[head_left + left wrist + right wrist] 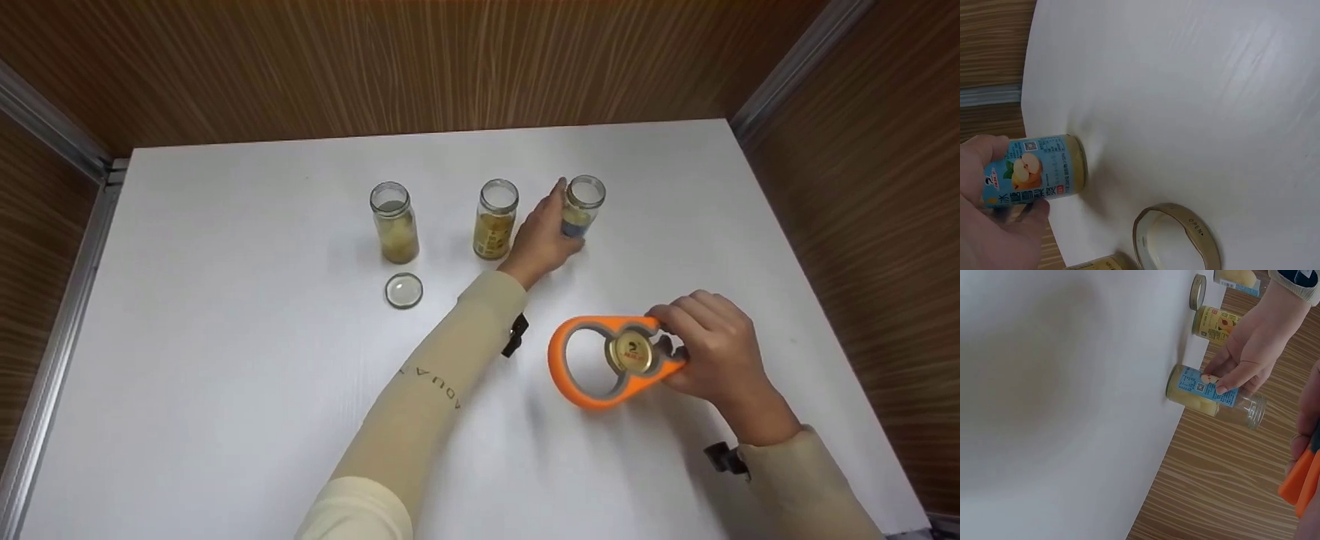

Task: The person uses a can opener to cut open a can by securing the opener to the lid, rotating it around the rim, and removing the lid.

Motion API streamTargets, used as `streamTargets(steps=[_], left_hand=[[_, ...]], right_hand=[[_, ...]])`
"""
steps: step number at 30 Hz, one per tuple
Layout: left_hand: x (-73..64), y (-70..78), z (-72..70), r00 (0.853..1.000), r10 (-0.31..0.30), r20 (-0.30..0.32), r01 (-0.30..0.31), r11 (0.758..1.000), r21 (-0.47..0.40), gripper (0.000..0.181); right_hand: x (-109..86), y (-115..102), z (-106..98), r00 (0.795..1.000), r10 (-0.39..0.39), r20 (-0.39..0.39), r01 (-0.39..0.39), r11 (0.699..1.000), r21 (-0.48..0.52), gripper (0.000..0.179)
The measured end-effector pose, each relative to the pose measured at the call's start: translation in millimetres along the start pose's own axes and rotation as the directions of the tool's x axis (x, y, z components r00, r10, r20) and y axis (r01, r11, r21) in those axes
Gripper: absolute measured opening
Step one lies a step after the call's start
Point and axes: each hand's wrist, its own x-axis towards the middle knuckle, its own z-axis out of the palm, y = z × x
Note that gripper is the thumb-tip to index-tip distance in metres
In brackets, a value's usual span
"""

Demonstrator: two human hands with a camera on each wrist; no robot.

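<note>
My left hand (541,238) grips the rightmost open glass jar (584,193), fingers and thumb around its sides. A blue label with a pear picture shows on this jar (1036,170) in the left wrist view, and its base is at the white table's surface. In the right hand (716,337) is an orange and grey jar opener (559,360), held by its handle end above the table. A gold lid (631,352) sits in the opener's smaller ring. Only the opener's orange handles (1300,481) show in the right wrist view.
Left of the held jar stands an open yellow-label jar (493,232). Farther left is another open jar (397,236) with pale contents. A loose lid (403,290) lies in front of it. Wood-patterned panels (420,67) surround the white table (225,337).
</note>
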Motion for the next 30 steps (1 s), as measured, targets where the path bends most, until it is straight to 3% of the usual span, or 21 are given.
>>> streamTargets(steps=[4,8,10,11,13,15,17,20,23,26,30], left_hand=[[-14.0,7.0,2.8,0.996,-0.088,0.015,0.089,0.994,-0.063,0.111],[-41.8,5.6,2.7,0.998,-0.058,0.024,0.062,0.982,-0.178,0.098],[-58.3,3.3,1.8,0.998,-0.034,0.055,0.049,0.954,-0.297,0.086],[-66.4,2.0,1.0,0.996,-0.028,0.083,0.057,0.928,-0.368,0.079],[-81.3,-0.5,-0.6,0.989,-0.03,0.145,0.101,0.855,-0.509,0.067],[-94.9,-3.2,-1.9,0.975,-0.033,0.22,0.167,0.763,-0.624,0.056],[-107.8,-6.2,-2.5,0.954,0.007,0.3,0.22,0.662,-0.717,0.049],[-125.2,-10.2,-1.3,0.909,0.127,0.396,0.285,0.505,-0.815,0.042],[-139.1,-12.2,2.4,0.854,0.258,0.452,0.345,0.371,-0.863,0.046],[-148.1,-12.5,7.4,0.813,0.339,0.474,0.388,0.292,-0.874,0.056],[-153.5,-9.4,14.4,0.792,0.374,0.483,0.43,0.22,-0.876,0.067]], right_hand=[[4.3,1,-1,1.0,0.003,-0.028,-0.003,1.0,0.007,0.029],[9.6,1,0,0.999,0.001,-0.046,0.0,1.0,0.011,0.028],[11.3,0,0,0.999,-0.001,-0.052,0.001,1.0,0.013,0.029],[11.9,0,0,0.999,-0.001,-0.052,0.002,1.0,0.014,0.03],[12.8,-1,0,0.999,-0.003,-0.05,0.004,1.0,0.014,0.031],[13.2,-1,0,0.999,-0.008,-0.043,0.008,1.0,0.013,0.033],[13.1,-1,0,0.999,-0.009,-0.035,0.01,1.0,0.012,0.035],[13.1,-2,1,1.0,-0.006,-0.019,0.007,1.0,0.01,0.037],[13.4,-2,3,1.0,0.0,-0.007,0.0,1.0,0.007,0.038],[13.7,-4,4,1.0,0.002,0.006,-0.002,1.0,0.002,0.036],[12.9,-6,7,1.0,0.003,0.006,-0.003,1.0,0.006,0.036]])
